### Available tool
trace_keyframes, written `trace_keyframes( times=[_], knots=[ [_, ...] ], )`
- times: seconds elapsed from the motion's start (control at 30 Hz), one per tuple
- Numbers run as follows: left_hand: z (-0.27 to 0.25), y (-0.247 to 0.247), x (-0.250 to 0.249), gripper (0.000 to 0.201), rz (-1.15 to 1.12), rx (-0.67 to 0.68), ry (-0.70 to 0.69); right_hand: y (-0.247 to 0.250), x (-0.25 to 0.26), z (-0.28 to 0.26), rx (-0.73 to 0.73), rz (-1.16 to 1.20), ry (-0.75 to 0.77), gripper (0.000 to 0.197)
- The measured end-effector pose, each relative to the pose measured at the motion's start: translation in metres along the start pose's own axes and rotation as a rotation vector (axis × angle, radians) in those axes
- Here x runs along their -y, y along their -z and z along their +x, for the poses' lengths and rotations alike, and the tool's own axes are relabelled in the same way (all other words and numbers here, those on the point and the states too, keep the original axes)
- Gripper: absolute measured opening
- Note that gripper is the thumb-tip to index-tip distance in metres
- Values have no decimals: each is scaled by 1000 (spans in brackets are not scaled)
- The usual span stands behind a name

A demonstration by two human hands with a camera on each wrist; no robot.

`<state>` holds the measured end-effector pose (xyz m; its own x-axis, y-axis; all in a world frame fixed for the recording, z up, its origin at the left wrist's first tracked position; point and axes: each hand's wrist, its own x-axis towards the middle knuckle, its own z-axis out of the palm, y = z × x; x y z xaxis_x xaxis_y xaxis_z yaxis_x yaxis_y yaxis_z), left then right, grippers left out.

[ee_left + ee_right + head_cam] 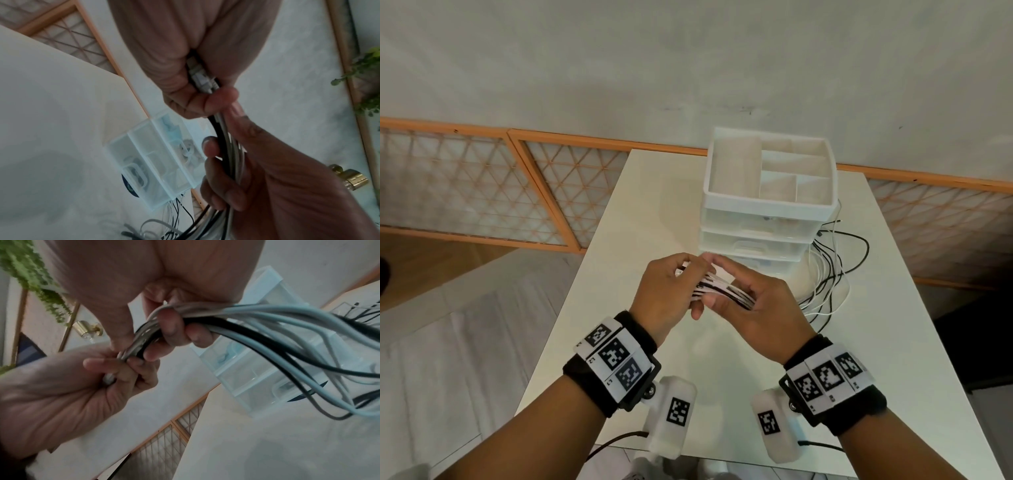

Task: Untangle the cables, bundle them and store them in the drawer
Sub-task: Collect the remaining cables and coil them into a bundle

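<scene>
- head view: both hands meet above the white counter [619, 240], just in front of the drawer unit [756, 236]. the left hand [667, 298] curls its fingers round one end of a bunch of black and white cables [717, 289], and the right hand [760, 308] closes round the same bunch just beside it, so the two hands touch at the fingertips.
- head view: the drawer unit carries an open divided tray [770, 171] on top and stacked translucent drawers below, all pushed in. the loose cable loops [828, 274] trail out of the right hand and lie on the counter to the right of the drawer unit, near its base.
- left wrist view: the left hand [185, 65] is wrapped round the cables [222, 138], with a white plug [200, 78] showing in its grip. the right hand [257, 170] clasps the strands lower down, thumb across them. the drawer unit [156, 162] stands behind the hands, with more cable beside its base.
- right wrist view: the right hand [164, 305] hooks its fingers over the cables [257, 324], which fan out towards the drawer unit [257, 369]. the left hand [92, 382] pinches the gathered end just beside the right fingers.
</scene>
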<state>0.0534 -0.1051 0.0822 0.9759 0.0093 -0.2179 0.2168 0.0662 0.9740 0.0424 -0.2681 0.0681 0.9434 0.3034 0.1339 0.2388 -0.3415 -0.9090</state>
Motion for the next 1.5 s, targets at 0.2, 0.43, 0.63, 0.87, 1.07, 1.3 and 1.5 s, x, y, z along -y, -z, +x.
trace_keyframes(
  times=[0.2, 0.43, 0.63, 0.87, 1.07, 1.3, 1.5],
  knots=[
    [-1, -2, 3, 29, 104, 54, -5, 7, -1, -2, -33, -28, 28, 30],
    [5, 3, -2, 23, 149, -2, -6, 22, -7, 2, 117, -359, -163, 36],
    [10, 3, -15, 36, 713, 10, -299, 26, -10, 10, 124, -504, -104, 30],
    [6, -24, -12, 74, 888, 300, -341, 23, 17, 20, 101, -432, -7, 13],
    [14, -1, -30, 71, 862, 193, -256, 56, -1, 4, 62, -176, -102, 39],
    [22, 22, -31, 56, 639, 185, -213, 67, -24, -17, 74, -153, -152, 30],
    [33, 20, -27, 52, 236, -48, -133, 61, -36, -21, -146, 8, -95, 23]
  ],
)
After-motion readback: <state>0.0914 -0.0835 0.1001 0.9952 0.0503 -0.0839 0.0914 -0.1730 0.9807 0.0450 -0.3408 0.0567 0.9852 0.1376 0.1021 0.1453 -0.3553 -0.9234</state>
